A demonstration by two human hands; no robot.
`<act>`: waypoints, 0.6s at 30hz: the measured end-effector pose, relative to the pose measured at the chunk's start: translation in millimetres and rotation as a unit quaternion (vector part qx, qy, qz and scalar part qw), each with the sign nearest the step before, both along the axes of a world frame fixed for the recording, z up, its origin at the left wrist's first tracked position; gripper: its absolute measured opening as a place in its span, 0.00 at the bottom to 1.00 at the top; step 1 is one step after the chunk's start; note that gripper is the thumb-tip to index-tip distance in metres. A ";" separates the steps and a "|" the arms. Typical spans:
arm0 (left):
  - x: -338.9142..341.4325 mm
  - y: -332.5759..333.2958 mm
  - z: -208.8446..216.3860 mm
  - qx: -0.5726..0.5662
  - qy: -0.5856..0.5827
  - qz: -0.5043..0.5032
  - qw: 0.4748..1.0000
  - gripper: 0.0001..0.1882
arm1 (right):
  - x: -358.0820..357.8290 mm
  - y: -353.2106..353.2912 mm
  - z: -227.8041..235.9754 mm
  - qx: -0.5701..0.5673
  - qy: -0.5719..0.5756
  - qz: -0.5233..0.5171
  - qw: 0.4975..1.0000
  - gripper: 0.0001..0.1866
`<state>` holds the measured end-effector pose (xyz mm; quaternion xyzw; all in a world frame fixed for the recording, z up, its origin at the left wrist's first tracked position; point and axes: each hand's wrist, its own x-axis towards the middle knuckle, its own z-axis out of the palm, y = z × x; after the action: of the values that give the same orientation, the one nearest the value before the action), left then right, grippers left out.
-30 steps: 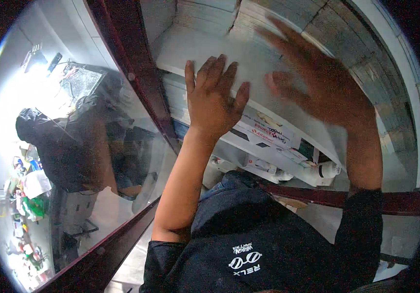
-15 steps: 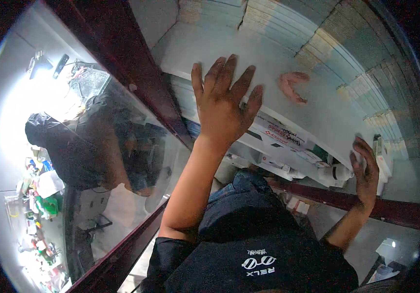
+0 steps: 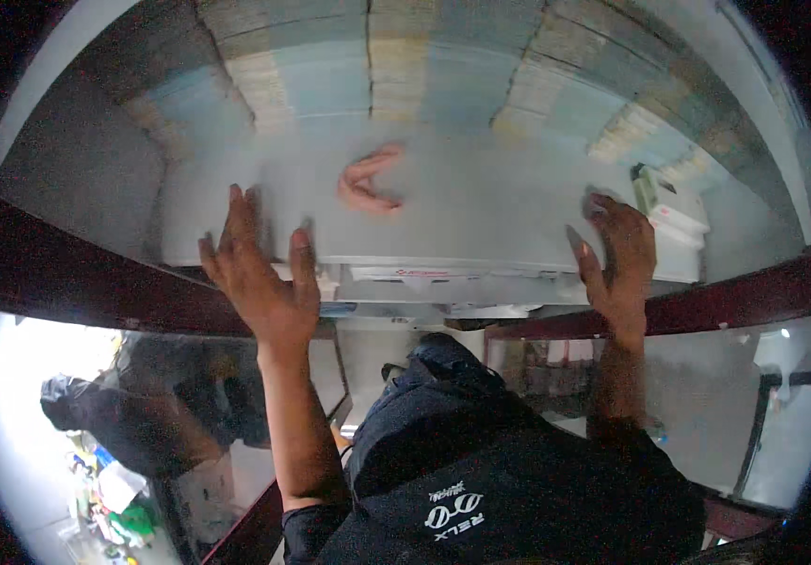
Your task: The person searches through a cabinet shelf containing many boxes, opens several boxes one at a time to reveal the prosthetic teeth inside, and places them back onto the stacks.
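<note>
My left hand is over the front left part of a white shelf, with its fingers spread and nothing in them. Toward the right end of the shelf, my right hand has its fingers loosely bent and the thumb apart, also holding nothing. Between the hands, nearer the left one, lies a pinkish C-shaped object whose kind I cannot make out. Right of my right hand stands a small white and green box. Whether either hand touches the shelf is unclear.
Tight rows of stacked, pale, file-like bundles line the back of the shelf. Lower shelves hold white boxes. Glass doors with dark red frames stand open on both sides; a dark shape shows through the left glass.
The view has turned to face the shelf squarely. My left hand now sits further left, its fingers still spread. My right hand has come over the shelf, beside the white and green box.
</note>
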<state>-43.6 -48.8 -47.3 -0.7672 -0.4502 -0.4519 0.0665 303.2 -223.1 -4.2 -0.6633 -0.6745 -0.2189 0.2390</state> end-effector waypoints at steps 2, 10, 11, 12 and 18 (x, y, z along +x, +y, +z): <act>2.6 0.1 -0.8 -0.010 0.008 0.000 1.000 0.29 | 7.8 -9.6 -4.6 0.004 0.018 -0.031 0.999 0.25; 12.6 1.4 -4.9 0.000 -0.042 -0.014 0.999 0.43 | 13.1 -10.1 -18.8 0.082 0.164 -0.031 0.983 0.33; 11.9 2.5 -6.1 0.008 -0.043 -0.019 0.999 0.43 | 16.2 -9.2 -22.0 0.078 0.162 -0.025 0.983 0.33; 11.0 3.3 -6.9 0.016 -0.046 -0.025 0.998 0.44 | 19.4 -7.8 -25.2 0.088 0.176 -0.031 0.980 0.34; 9.4 7.1 -13.0 0.055 -0.091 -0.022 0.994 0.46 | 17.8 2.2 -21.0 0.116 0.142 -0.021 0.983 0.37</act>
<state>-34.2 -41.7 -60.3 -0.7279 -0.4117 -0.5453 0.0573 321.0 -220.9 -25.3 -0.6696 -0.5897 -0.2039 0.4028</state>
